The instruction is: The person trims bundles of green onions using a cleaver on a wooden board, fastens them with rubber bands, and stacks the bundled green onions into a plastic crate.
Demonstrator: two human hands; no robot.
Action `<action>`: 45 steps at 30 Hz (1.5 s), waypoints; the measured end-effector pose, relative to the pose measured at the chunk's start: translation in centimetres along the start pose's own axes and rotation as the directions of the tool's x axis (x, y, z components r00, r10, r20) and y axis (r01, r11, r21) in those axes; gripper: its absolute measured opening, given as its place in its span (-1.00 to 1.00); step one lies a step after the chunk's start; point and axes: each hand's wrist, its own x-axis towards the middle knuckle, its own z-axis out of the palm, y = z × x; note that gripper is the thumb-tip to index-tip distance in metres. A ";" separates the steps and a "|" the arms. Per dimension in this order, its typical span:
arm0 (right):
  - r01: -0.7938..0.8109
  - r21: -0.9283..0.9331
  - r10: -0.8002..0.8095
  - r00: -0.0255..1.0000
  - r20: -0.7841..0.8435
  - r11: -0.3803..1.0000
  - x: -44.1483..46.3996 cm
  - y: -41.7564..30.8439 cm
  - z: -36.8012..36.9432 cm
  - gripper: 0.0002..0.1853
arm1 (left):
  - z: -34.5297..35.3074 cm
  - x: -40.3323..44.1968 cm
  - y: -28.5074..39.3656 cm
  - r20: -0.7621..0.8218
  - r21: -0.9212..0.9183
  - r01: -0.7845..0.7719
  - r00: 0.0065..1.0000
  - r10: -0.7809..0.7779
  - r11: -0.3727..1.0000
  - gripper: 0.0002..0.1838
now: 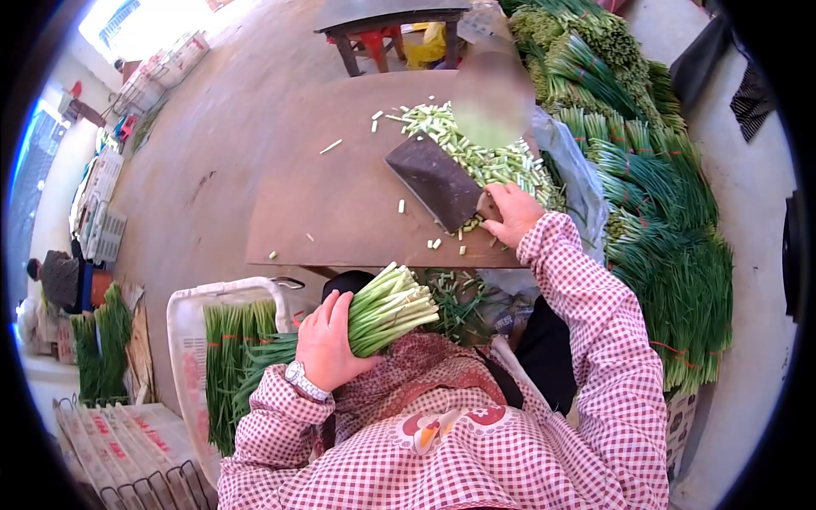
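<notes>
A bundle of green stalks (387,313) with pale cut ends is wrapped in my left hand (330,340), above my lap and short of the table's near edge. On the brown table (323,195), my right hand (512,214) grips the handle of a broad dark cleaver (435,180). The blade lies slanted beside a heap of short chopped stalk pieces (510,166). A few loose pieces (331,146) are scattered to the left of the heap. The far part of the heap is hidden by a blurred patch.
Banded bundles of greens (671,229) are piled high at the right, beside a plastic sheet (578,170). A white basket (183,340) with more bundles stands at lower left. A dark-topped table (391,12) is beyond. Crates (102,234) and a person (64,276) are far left.
</notes>
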 end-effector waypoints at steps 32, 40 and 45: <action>0.059 0.600 0.133 0.954 -0.270 0.798 -6.2 -4.7 -0.5 -0.64 | -2.6 15.0 -2.2 0.092 0.293 0.100 0.987 -0.132 0.951 0.32; -0.133 -0.050 0.121 0.973 -0.198 0.990 0.1 -2.3 -0.3 -0.58 | -1.8 18.2 -4.4 0.267 -0.018 0.132 0.956 -0.123 0.991 0.13; 0.326 -0.104 -0.334 0.806 -0.489 0.940 2.8 -5.1 -0.6 -0.75 | -1.3 19.4 -6.2 0.287 -0.158 0.095 0.957 -0.046 0.983 0.07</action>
